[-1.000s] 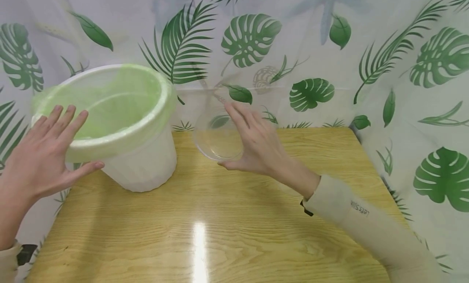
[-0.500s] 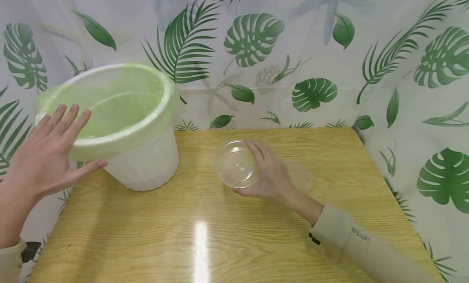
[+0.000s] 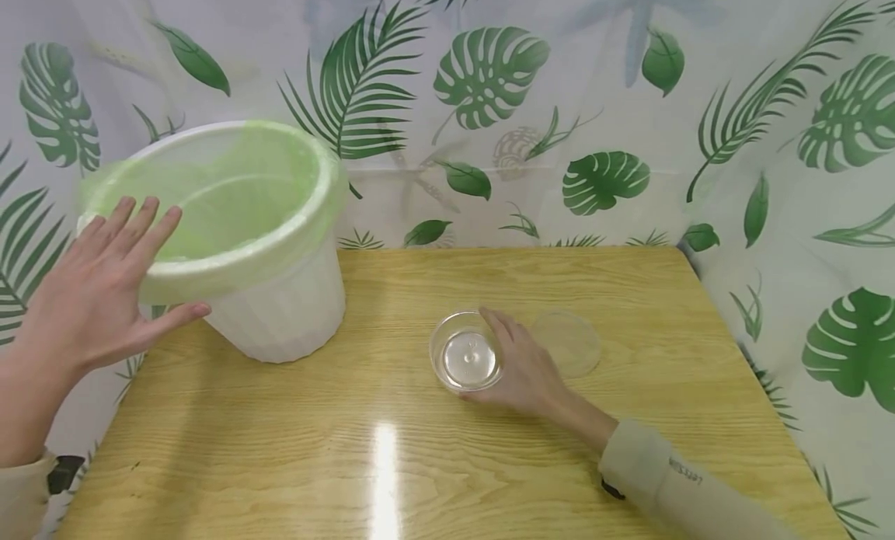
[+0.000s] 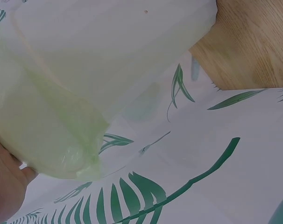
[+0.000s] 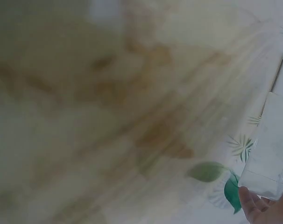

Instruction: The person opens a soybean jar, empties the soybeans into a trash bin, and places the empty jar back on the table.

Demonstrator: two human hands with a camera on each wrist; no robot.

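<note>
In the head view, my right hand (image 3: 526, 375) grips the side of a round clear plastic container (image 3: 470, 359), upright at the middle of the wooden table. A thin clear round lid (image 3: 572, 344) lies flat just behind that hand. With fingers straight and spread, my left hand (image 3: 98, 291) is at the near left rim of a white bin (image 3: 294, 322). A pale green bag (image 3: 238, 221) lines the bin and folds over its rim. The right wrist view shows fingertips against the clear container (image 5: 267, 158) at the right edge.
The wooden table (image 3: 315, 447) reaches a back wall hung with a leaf-printed white cloth (image 3: 433, 128). The bin stands at the table's back left corner, close to the cloth. A bright light reflection (image 3: 384, 478) lies on the tabletop.
My right hand has brought the clear container from the back, beside the bin, nearer and down toward the tabletop, slightly right. The left hand has kept its place at the bin rim.
</note>
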